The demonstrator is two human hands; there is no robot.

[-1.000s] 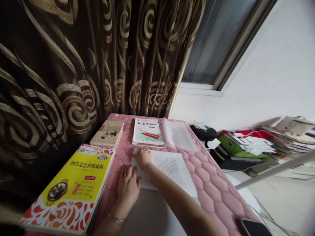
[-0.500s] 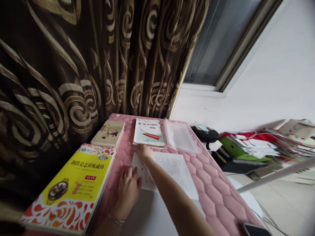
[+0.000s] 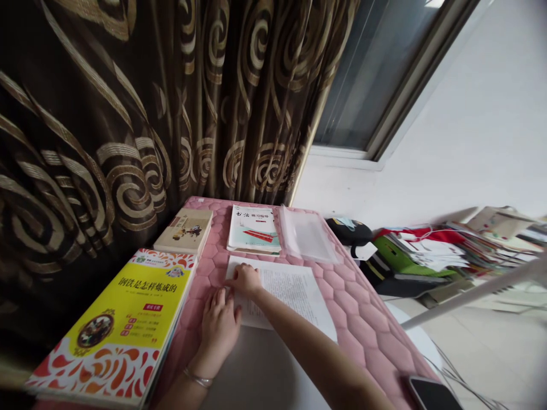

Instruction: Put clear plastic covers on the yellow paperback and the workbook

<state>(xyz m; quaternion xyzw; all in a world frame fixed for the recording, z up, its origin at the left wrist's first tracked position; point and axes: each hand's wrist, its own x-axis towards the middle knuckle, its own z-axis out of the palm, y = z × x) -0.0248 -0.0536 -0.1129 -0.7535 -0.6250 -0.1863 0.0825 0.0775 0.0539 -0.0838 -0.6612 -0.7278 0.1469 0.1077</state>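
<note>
A printed sheet (image 3: 294, 293) lies on the pink quilted surface, and a plain grey-white sheet (image 3: 260, 370) reaches from under its near edge towards me. My right hand (image 3: 247, 281) is on the printed sheet near its upper left edge, its fingers bent and pressed together against the paper. Just nearer to me, my left hand (image 3: 220, 324) lies at the left edge of the papers, fingers stretched forward and thumb apart. A bracelet (image 3: 198, 378) circles the left wrist. My right forearm crosses over and hides part of both sheets.
On the left are a yellow book (image 3: 123, 319) and a beige book (image 3: 183, 230). Beyond the sheet lie a white booklet (image 3: 254, 229) and clear plastic covers (image 3: 307, 233). A phone (image 3: 432, 393) sits at the near right edge. Bags and papers (image 3: 421, 250) are piled beyond the right side.
My right hand has drawn back from the sheet's far left corner, down along its left edge, baring the corner. My left hand stays almost in place. The view has shifted slightly.
</note>
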